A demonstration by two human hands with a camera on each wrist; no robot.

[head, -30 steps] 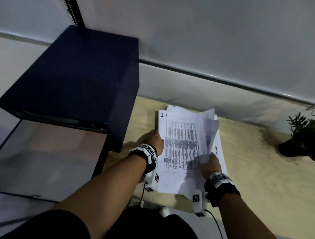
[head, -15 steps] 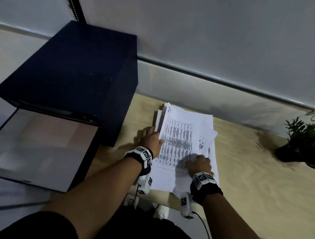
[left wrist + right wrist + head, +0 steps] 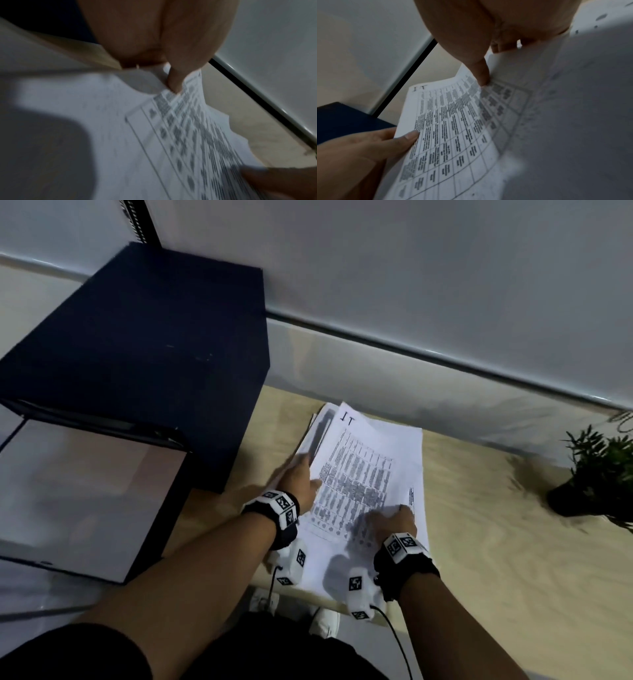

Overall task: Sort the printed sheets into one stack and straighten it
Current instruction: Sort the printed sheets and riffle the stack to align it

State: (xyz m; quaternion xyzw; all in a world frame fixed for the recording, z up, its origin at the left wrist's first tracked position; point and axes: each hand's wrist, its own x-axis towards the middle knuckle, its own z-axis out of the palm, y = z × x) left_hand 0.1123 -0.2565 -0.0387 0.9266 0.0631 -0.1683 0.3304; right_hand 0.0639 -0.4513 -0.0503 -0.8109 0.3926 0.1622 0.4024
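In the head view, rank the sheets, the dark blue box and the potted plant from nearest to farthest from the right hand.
1. Printed sheets: under the right hand.
2. Dark blue box: far left.
3. Potted plant: far right, near the frame's edge.

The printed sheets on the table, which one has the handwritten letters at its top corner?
The top sheet, the one with the printed table grid. It carries handwritten "IT" at its far left corner; the sheets fanned out beneath show only their edges.

Dim, cool indoor light overall. Head view bowed at the edges; wall seam curves. Hand shadows fall on the printed sheets (image 3: 363,474). Left wrist view heavily motion-blurred, print smeared; right wrist view sharper near the sheets' centre, soft toward their right side.
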